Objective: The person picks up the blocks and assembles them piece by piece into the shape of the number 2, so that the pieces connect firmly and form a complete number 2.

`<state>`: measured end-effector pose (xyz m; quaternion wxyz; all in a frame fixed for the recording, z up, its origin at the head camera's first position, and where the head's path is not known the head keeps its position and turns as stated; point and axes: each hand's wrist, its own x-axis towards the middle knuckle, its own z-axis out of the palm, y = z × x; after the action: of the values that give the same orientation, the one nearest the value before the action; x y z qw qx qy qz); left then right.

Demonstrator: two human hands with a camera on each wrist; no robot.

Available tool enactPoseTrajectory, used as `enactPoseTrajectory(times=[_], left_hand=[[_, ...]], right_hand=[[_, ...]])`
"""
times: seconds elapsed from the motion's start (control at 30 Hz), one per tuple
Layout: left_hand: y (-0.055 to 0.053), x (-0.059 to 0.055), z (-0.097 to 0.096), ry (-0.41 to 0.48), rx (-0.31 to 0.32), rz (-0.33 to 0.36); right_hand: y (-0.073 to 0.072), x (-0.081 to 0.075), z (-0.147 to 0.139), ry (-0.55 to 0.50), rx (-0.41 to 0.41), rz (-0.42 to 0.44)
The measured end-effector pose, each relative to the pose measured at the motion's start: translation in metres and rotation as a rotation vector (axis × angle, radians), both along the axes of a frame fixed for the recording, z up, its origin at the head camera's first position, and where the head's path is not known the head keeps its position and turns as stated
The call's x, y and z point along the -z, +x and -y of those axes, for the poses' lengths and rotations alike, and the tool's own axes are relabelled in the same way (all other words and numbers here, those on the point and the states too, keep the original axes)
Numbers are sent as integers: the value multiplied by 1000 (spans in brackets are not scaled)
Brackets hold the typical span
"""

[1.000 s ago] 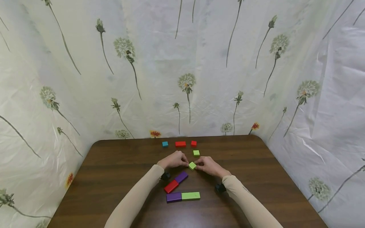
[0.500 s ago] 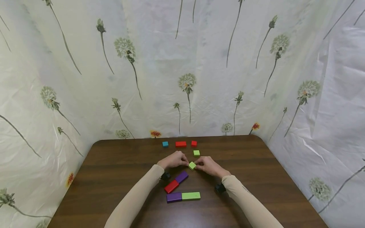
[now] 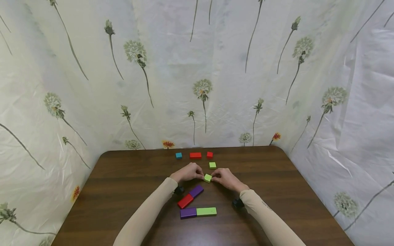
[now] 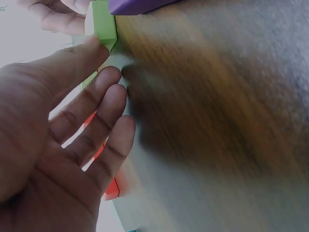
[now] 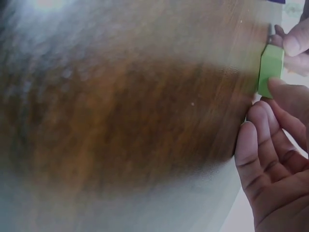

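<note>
A small lime-green square block (image 3: 208, 178) lies between my two hands near the middle of the table. My left hand (image 3: 189, 172) holds its left side, the thumb tip against a corner in the left wrist view. From the other side my right hand (image 3: 227, 179) pinches the same green block (image 5: 271, 70) with thumb and forefinger. The other fingers of both hands are bent loosely, close over the wood. Just behind lies a second green square block (image 3: 212, 165). Nearer the body, a purple block (image 3: 196, 191) and a red block (image 3: 185, 201) lie end to end on a slant.
At the front, a purple block (image 3: 188, 213) and a long green block (image 3: 206, 212) form a straight row. Along the back of the brown table (image 3: 129, 171) lie a blue block (image 3: 179, 155), a red oblong block (image 3: 195, 155) and a small red block (image 3: 210, 154). A flowered curtain (image 3: 166, 85) hangs behind.
The green block between the hands has turned slightly, its edges a little less diamond-wise. The right fingertips have shifted slightly with it. The other blocks stay where they were.
</note>
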<state>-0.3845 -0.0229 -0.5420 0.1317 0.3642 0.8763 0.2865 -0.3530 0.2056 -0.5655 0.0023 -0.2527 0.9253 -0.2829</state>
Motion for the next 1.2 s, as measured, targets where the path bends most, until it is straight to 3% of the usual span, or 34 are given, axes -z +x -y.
enactPoseTrajectory(times=[0.63, 1.2], left_hand=[[1, 6, 1, 23, 15, 65], [0, 1, 3, 20, 16, 72]], right_hand=[[6, 4, 1, -28, -16, 35], [5, 0, 1, -1, -61, -10]])
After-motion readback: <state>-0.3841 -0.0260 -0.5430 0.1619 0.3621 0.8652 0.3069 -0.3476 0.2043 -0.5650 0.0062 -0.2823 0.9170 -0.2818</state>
